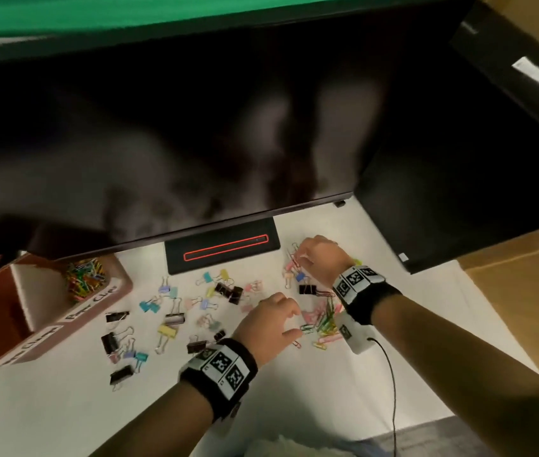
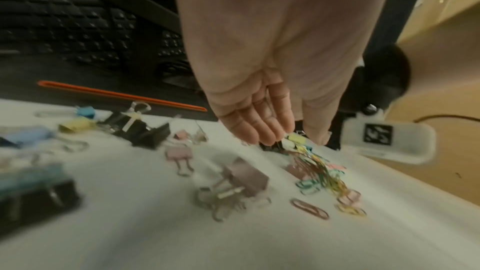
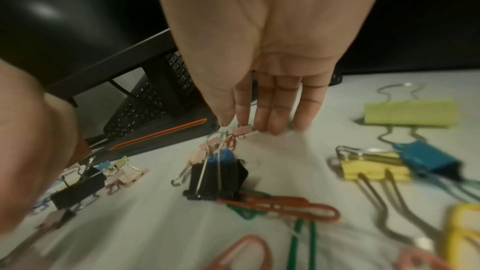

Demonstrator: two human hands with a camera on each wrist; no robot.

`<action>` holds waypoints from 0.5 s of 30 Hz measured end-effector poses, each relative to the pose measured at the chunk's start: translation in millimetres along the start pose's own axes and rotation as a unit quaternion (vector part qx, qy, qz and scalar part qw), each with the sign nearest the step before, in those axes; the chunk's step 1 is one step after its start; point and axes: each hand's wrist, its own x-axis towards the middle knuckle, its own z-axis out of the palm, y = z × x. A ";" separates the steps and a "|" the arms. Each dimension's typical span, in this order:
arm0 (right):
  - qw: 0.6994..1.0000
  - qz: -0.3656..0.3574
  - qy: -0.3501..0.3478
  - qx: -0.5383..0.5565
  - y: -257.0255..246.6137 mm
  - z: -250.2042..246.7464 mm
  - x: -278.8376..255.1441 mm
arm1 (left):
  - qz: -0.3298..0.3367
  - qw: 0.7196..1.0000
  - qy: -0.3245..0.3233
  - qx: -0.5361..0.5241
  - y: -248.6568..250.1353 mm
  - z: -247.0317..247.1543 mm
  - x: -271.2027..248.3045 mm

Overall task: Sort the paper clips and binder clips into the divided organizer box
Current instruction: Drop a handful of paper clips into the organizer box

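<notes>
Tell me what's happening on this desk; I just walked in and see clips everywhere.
A person is sorting clips into a brown organizer box, whose far compartment already holds colourful paper clips. Binder clips and more paper clips lie scattered on the white desk. The right hand reaches down with thumb and fingertips at a small pink binder clip near the monitor stand. The left hand hangs over a tangle of loose paper clips, fingertips at it; no firm grip is visible.

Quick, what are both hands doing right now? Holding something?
Left hand: fingers pinch a bunch of paper clips from the pile.
Right hand: fingertips touch a small pink binder clip; whether it is gripped cannot be told.
</notes>
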 end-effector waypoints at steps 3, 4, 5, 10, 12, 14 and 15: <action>1.000 0.000 0.016 0.024 -0.8 -2.7 11.0 | 0.003 0.996 -0.042 0.073 3.3 15.4 9.3; 1.000 0.000 0.014 0.028 -1.0 -3.5 14.3 | 0.010 0.993 -0.053 0.110 3.5 18.0 11.2; 0.999 -0.003 0.007 0.031 -1.4 -4.3 16.8 | 0.018 0.988 -0.059 0.142 3.4 20.1 12.2; 0.998 -0.016 0.003 0.058 6.6 -5.0 21.2 | 0.029 0.987 -0.019 0.158 -3.3 25.8 13.5; 0.997 -0.019 0.003 0.070 14.8 -6.1 18.1 | 0.019 0.987 -0.008 0.158 -6.7 28.5 13.1; 0.996 -0.030 -0.004 0.083 23.0 -7.8 14.4 | 0.012 0.986 -0.002 0.166 -7.9 31.0 12.1; 0.996 -0.039 -0.009 0.082 26.2 -8.9 13.0 | 0.009 0.986 -0.001 0.169 -8.2 31.9 11.3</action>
